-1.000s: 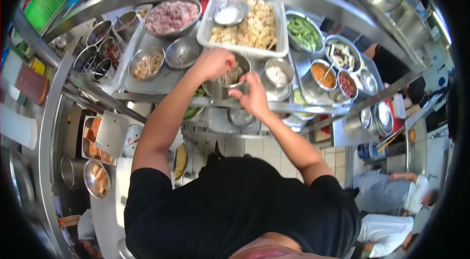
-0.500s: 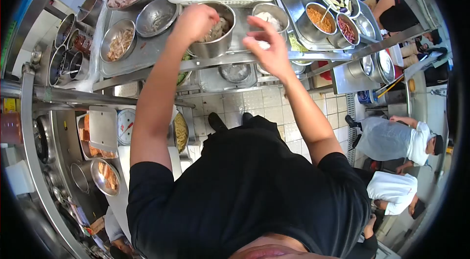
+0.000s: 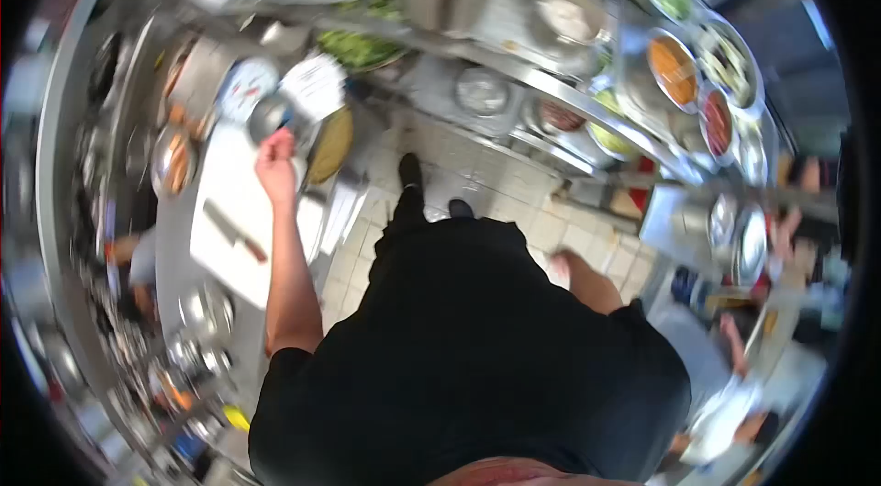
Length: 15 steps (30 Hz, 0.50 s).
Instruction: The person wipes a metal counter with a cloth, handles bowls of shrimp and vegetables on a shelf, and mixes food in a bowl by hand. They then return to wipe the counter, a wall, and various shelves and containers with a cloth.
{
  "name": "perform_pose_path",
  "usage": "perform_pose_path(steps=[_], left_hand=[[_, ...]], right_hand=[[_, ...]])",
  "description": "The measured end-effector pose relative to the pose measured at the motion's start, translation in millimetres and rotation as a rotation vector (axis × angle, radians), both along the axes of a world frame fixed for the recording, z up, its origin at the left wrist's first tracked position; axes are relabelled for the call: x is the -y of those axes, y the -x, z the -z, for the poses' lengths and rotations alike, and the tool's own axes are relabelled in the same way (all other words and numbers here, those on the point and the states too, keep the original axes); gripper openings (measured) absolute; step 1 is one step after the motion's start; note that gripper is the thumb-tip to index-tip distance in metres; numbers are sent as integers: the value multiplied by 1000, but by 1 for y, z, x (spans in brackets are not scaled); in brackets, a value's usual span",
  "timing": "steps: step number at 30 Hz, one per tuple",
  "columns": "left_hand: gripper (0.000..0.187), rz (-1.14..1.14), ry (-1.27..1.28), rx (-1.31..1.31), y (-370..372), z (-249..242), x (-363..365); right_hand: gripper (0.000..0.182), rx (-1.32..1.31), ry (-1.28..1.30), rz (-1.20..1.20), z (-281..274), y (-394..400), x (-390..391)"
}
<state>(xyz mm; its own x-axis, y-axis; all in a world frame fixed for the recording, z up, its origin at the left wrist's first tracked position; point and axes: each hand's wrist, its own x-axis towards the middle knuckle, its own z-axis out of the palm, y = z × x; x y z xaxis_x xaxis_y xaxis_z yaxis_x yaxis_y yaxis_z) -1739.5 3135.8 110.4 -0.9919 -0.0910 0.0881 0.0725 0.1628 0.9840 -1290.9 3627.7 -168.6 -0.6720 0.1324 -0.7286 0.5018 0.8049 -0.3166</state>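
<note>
Left hand [image 3: 275, 165] out over the white board [image 3: 220, 183], fingertips at the near edge of a small metal bowl [image 3: 266, 115]. Fingers bunched; blur, so cannot tell if the grip pinches the rim or only meets it. Bowl sits just beside the scale [image 3: 246, 89]. Knife [image 3: 234, 231] flat on the board, nearer the body. Right arm [image 3: 587, 284] bent by the torso, hand out of sight, grip cannot be told. Deep pot [image 3: 447, 13] on the rack, well apart from the left hand.

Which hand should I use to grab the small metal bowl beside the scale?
Probably your left hand: it's already at the bowl, while your right arm is over on the other side, its hand not clearly visible.
</note>
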Motion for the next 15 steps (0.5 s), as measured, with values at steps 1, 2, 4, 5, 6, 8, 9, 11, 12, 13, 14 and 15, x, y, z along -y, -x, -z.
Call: perform_pose_path(steps=[1, 2, 4, 5, 6, 8, 9, 11, 12, 13, 14, 15], left_hand=[[9, -57, 15, 16, -33, 7, 25], [9, -140, 85, 28, -65, 11, 48], [10, -314, 207, 77, -125, 18, 95], [10, -408, 250, 99, -152, 22, 117], [12, -518, 337, 80, -175, 27, 140], [11, -700, 448, 86, -217, 26, 170], [11, -790, 469, 133, -239, 20, 180], [11, -896, 561, 100, -277, 44, 212], [9, -921, 582, 147, -298, 51, 222], [8, -927, 533, 134, -317, 64, 233], [9, -965, 647, 223, -339, 70, 238], [10, -978, 732, 261, -363, 74, 240]], right_hand=[[35, 111, 39, 10, 3, -24, -4], [35, 228, 100, 157, 5, -44, -13], [34, 420, 180, 497, -1, -66, -26], [33, 470, 190, 598, 7, -72, -36], [33, 496, 190, 661, 9, -64, -46], [33, 491, 176, 707, 6, -33, -63], [32, 465, 164, 694, 9, -11, -72], [33, 370, 160, 534, 17, 43, -83], [24, 269, 243, 16, 46, 86, -99], [17, -70, 27, -770, 71, 127, -113], [15, -494, -151, -1139, 98, 167, -127], [14, -422, -5, -898, 69, 203, -99]])
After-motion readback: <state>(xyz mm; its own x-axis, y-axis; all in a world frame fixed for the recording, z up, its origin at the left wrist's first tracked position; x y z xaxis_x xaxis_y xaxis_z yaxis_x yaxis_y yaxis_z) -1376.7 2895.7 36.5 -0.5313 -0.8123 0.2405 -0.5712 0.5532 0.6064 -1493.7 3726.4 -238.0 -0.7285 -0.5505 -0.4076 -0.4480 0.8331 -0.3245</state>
